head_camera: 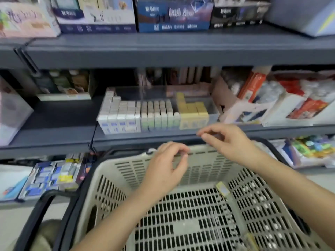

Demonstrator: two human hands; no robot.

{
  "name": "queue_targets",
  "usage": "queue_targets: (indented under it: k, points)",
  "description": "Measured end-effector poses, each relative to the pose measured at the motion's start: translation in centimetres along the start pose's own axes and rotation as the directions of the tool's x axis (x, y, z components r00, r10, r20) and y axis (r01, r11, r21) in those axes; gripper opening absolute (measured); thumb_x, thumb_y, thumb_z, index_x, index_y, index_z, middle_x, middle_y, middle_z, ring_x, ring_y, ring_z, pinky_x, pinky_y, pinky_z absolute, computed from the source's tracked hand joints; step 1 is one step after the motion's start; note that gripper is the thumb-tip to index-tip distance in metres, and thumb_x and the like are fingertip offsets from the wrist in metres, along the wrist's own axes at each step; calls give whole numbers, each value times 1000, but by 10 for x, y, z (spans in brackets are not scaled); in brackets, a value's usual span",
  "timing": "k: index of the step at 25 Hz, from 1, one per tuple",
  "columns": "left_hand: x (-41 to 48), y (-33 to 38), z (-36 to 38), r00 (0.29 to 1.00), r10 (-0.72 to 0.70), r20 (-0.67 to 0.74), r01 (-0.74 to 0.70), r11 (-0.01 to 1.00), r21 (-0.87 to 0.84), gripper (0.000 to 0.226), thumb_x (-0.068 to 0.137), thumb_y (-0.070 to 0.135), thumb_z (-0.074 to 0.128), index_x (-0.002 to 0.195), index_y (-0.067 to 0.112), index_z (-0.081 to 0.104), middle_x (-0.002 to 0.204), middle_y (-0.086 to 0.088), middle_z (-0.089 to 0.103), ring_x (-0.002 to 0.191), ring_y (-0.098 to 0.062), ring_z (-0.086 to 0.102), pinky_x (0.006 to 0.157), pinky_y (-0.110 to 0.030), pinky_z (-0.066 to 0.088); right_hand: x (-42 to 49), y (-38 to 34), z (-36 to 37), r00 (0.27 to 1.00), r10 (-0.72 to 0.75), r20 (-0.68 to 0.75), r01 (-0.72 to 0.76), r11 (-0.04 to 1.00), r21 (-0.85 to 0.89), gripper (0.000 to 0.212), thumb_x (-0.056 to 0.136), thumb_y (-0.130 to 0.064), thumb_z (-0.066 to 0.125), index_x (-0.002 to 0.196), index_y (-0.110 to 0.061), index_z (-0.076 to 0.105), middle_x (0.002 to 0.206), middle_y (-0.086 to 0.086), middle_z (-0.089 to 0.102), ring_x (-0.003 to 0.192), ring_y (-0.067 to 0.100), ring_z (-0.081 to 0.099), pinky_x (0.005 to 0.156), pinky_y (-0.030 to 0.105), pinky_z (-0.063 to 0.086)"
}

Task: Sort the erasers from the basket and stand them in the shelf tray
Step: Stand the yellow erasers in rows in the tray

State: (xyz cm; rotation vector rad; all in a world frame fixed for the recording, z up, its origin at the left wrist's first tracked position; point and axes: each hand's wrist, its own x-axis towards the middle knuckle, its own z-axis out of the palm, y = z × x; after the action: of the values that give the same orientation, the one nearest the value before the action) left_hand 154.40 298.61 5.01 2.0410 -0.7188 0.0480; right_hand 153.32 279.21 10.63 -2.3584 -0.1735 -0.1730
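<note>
A clear shelf tray point(214, 113) on the middle shelf holds standing rows of erasers: white with blue labels point(117, 117) on the left, pale green ones point(157, 115) in the middle, yellow ones point(192, 111) on the right. Below it a beige slotted basket point(126, 180) with black handles holds a yellow eraser point(223, 189) against its right wall and another point(251, 240) near the bottom edge. My left hand point(165, 167) hovers over the basket's far rim, fingers loosely curled, holding nothing. My right hand point(228, 140) is just below the tray, fingers apart and empty.
Boxes of stationery line the top shelf point(172, 49). Cartons with red and white packs point(272, 98) stand right of the tray. A dark box point(63, 86) sits left of it. Packaged goods point(52, 176) lie on the lower shelf at left, colourful packs point(311, 147) at right.
</note>
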Motion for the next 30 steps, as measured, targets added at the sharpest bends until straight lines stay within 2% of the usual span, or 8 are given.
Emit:
queue_targets:
  k: [3, 7, 9, 14, 18, 22, 26, 30]
  points:
    - [-31, -4, 42, 941, -25, 338, 11, 999, 44, 23, 90, 31, 51, 111, 26, 59, 107, 17, 58, 98, 7, 50, 90, -17, 43, -59, 15, 3, 970, 126, 210, -126, 992, -15, 14, 87, -19, 62, 96, -27, 67, 90, -18, 65, 83, -5, 60, 74, 8, 42]
    - [-63, -6, 102, 802, -11, 597, -69, 991, 111, 31, 92, 32, 54, 120, 19, 56, 121, 0, 57, 113, -13, 50, 98, -32, 42, -117, 35, -10, 921, 285, 267, -274, 959, -80, 15, 85, -21, 65, 100, -23, 67, 92, -14, 67, 85, 1, 62, 79, 11, 46]
    - [-75, -1, 137, 692, 72, 718, -209, 972, 104, 38, 91, 32, 55, 126, 19, 52, 126, -5, 53, 119, -20, 47, 99, -33, 41, -139, 43, -14, 910, 318, 268, -294, 947, -126, 17, 85, -22, 65, 102, -21, 67, 93, -12, 67, 86, 0, 62, 76, 6, 45]
    - [-89, 10, 208, 366, 178, 914, -639, 762, 108, 62, 83, 28, 65, 139, 23, 39, 147, -13, 32, 135, -31, 27, 104, -44, 33, -159, 55, -13, 883, 416, 217, -403, 909, -107, 17, 85, -24, 66, 101, -20, 68, 95, -9, 69, 91, 6, 63, 88, 24, 49]
    - [-93, -7, 216, 386, 213, 898, -642, 761, 95, 65, 82, 28, 67, 140, 28, 37, 150, -12, 25, 136, -31, 27, 105, -45, 34, -159, 58, -10, 882, 418, 215, -414, 908, -69, 13, 86, -27, 64, 98, -24, 68, 91, -14, 68, 88, -1, 62, 82, 17, 47]
    - [-99, -29, 195, 424, 219, 879, -640, 759, 120, 54, 85, 30, 63, 134, 26, 41, 132, -12, 40, 117, -29, 43, 95, -40, 39, -156, 56, -10, 880, 424, 213, -425, 904, -45, 13, 86, -28, 64, 97, -26, 68, 88, -17, 67, 85, -4, 61, 78, 14, 45]
    - [-103, -51, 174, 547, 215, 809, -609, 766, 208, 41, 87, 39, 58, 121, 20, 47, 131, -9, 39, 120, -25, 38, 100, -43, 38, -156, 56, -12, 878, 434, 200, -435, 899, -40, 16, 86, -29, 64, 100, -23, 68, 93, -13, 68, 90, 2, 62, 83, 18, 47]
    - [-103, -35, 198, 390, 257, 884, -731, 670, 128, 56, 87, 41, 57, 138, 28, 36, 153, -8, 19, 139, -34, 15, 113, -50, 20, -156, 56, -8, 875, 440, 202, -444, 895, -27, 15, 86, -28, 64, 98, -21, 69, 88, -14, 67, 83, -3, 61, 76, 10, 45]
